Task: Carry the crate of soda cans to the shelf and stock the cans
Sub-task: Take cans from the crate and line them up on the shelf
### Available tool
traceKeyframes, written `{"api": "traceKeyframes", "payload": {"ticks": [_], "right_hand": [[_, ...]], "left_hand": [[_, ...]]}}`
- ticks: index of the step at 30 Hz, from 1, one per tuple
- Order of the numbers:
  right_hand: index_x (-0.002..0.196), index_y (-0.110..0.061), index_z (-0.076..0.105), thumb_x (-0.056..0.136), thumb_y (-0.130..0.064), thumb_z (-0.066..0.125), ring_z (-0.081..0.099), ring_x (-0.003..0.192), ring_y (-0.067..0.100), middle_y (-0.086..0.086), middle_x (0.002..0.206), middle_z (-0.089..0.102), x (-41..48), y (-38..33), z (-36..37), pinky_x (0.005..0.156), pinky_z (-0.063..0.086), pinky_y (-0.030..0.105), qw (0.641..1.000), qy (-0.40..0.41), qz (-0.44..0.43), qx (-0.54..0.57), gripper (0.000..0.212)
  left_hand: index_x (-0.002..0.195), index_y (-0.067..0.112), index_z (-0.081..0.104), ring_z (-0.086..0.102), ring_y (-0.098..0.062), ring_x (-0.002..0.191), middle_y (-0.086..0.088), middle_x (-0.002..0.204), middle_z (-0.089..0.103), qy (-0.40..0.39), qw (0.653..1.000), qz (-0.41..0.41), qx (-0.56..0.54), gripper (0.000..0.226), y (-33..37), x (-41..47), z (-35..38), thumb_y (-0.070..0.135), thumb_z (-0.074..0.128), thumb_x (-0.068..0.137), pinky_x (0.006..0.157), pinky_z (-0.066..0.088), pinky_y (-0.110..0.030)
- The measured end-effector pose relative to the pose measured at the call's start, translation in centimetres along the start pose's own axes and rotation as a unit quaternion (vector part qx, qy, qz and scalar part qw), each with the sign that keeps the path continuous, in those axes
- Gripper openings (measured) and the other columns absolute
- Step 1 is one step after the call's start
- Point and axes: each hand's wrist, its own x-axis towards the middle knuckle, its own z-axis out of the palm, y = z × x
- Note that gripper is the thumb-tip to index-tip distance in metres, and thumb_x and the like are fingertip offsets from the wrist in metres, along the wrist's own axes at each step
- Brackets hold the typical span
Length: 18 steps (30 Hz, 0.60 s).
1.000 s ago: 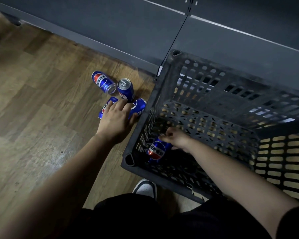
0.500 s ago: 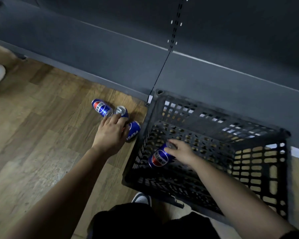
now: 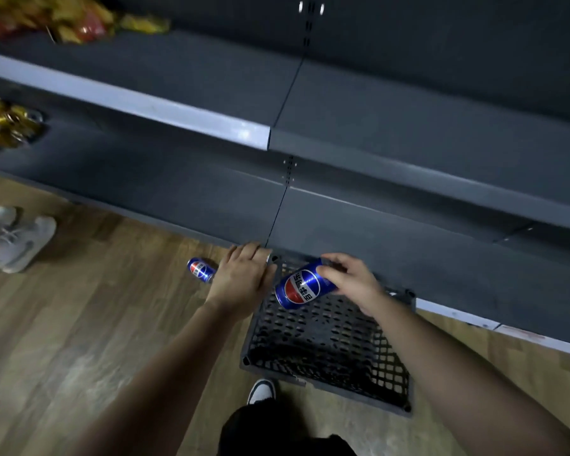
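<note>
Right hand [image 3: 349, 284] grips can [image 3: 301, 287] above crate [image 3: 326, 350]

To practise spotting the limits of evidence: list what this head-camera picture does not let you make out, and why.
1. Head view, left hand: whether it holds anything; its own back hides the fingers.
2. Head view, packets: what they are; blurred, cut by the left edge.
3. Head view, crate: any cans inside; dark, partly covered by the right hand and its can.

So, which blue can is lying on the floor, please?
The can beside the left hand, on its side on the floor; the other can is held in the right hand.
</note>
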Motion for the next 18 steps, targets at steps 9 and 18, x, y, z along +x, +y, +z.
{"api": "traceKeyframes", "payload": {"ticks": [9, 18], "right_hand": [[0.103, -0.020, 0.064, 0.087, -0.016, 0.070, 0.068, 0.083, 0.018, 0.007, 0.101, 0.066, -8.8, -17.2, -6.2, 0.063, 0.058, 0.031, 0.995, 0.032, -0.052, 0.076, 0.017], [0.106, -0.015, 0.062, 0.091, -0.015, 0.064, 0.067, 0.079, 0.019, 0.007, 0.098, 0.067, -13.5, -26.4, -11.0, 0.070, 0.057, 0.041, 0.980, 0.081, -0.119, 0.138, 0.015]], "left_hand": [[0.121, 0.014, 0.060, 0.051, -0.025, 0.117, -0.005, 0.123, 0.058, 0.044, 0.997, 0.062, 0.010, 0.073, 7.2, 1.6, -15.2, 0.055, 0.011, 0.084, 0.101, 0.034, -0.036], [0.122, 0.023, 0.056, 0.053, -0.021, 0.111, 0.000, 0.118, 0.059, 0.055, 0.993, 0.099, -0.029, 0.078, 11.1, 5.1, -25.0, 0.070, 0.011, 0.078, 0.097, 0.036, -0.035]]}}
